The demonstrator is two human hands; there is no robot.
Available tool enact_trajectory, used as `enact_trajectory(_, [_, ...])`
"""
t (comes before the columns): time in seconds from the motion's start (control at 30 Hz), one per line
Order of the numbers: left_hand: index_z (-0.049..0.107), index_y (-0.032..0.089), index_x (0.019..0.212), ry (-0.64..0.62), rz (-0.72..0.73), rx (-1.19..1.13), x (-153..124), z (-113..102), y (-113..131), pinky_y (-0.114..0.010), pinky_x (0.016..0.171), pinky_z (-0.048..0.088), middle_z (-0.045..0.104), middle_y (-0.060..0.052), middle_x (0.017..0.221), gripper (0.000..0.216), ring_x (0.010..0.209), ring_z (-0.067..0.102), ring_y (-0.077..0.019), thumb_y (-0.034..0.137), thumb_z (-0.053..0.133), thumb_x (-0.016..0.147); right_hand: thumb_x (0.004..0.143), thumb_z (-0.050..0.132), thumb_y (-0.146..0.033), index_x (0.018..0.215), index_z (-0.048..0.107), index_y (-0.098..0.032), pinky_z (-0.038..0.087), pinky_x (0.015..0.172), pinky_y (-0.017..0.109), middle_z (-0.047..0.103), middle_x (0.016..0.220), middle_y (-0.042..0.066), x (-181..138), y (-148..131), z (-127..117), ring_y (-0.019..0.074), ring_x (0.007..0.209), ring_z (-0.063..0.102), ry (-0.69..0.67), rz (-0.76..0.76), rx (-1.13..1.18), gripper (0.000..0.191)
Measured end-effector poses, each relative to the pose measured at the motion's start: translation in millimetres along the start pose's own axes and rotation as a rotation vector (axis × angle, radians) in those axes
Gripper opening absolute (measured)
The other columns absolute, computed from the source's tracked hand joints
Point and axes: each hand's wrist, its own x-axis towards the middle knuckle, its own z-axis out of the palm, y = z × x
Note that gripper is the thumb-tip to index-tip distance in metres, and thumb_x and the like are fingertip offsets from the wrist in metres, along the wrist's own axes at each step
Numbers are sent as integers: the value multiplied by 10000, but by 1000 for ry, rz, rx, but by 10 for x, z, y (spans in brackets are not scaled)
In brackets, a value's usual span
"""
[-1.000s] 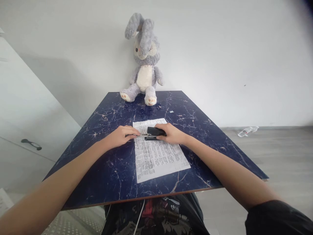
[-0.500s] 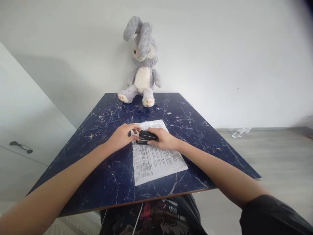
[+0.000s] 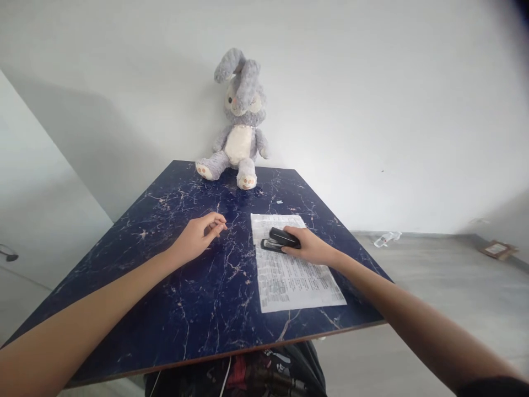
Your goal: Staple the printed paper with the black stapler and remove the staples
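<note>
My right hand (image 3: pixel 308 245) is closed around the rear of a black stapler (image 3: pixel 284 237), its thumb on the near side. The stapler's jaws are apart and point left, lying over the upper part of a printed paper sheet (image 3: pixel 303 295). I cannot tell whether the paper sits between the jaws. To the left, apart from the sheet, my left hand (image 3: pixel 203 234) is just over the table with its fingers curled and thumb close to the fingertips. Anything between them is too small to make out.
The dark blue marbled table (image 3: pixel 165 309) carries a grey plush rabbit (image 3: pixel 239 132) at its far end, against the wall. A small pale scrap (image 3: pixel 280 202) lies beyond the paper. On the floor at right are a clear plastic wrapper (image 3: pixel 387 239) and a brown box (image 3: pixel 498 249).
My left hand has come away from the stapler and moved left. The stapler, still in my right hand, and the paper have shifted right. The view has shifted too.
</note>
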Motion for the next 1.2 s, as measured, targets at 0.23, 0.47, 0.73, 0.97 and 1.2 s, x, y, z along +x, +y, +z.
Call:
enact_trajectory(0.23, [649, 218, 1070, 75, -26, -60, 37, 68, -15, -295, 696, 553, 765, -32, 954, 264, 671, 691, -149, 412, 471, 1082, 1049, 341, -712, 1394, 587, -278, 444, 1166, 552, 506, 1599, 134, 9, 774, -386, 350, 1458, 494, 336, 119, 0, 606])
enact_trajectory(0.47, [648, 218, 1042, 169, -106, -132, 0, -15, -33, -276, 606, 532, 745, -27, 906, 260, 598, 667, -135, 426, 494, 1066, 970, 331, -837, 1695, 214, -95, 94, 1332, 541, 43, 1781, 170, 1074, 860, -10, 365, 1653, 11, 111, 199, -371, 1044])
enact_trajectory(0.73, [656, 207, 1006, 377, -78, -138, 36, -90, 87, -242, 548, 512, 718, -23, 859, 216, 552, 632, -113, 376, 530, 1051, 1018, 278, -759, 1673, 247, -21, 74, 1308, 601, 123, 1759, 224, 1790, 351, 500, 363, 1650, 78, 85, 208, -403, 987])
enact_trajectory(0.97, [641, 190, 955, 774, 27, -105, 49, -257, 229, -212, 505, 455, 650, 1, 775, 178, 498, 574, -86, 288, 522, 1046, 1011, 357, -732, 1664, 268, -36, 18, 1274, 700, 112, 1756, 228, 2608, -690, 1243, 368, 1650, 62, 60, 89, -301, 958])
enact_trajectory(1.2, [607, 198, 896, 972, 25, -139, 90, -521, 147, -212, 470, 413, 581, 25, 724, 151, 459, 510, -81, 227, 504, 1003, 1029, 330, -688, 1688, 185, -60, 7, 1273, 715, 14, 1773, 157, 2805, -1037, 1457, 306, 1660, -18, 22, -61, -254, 922])
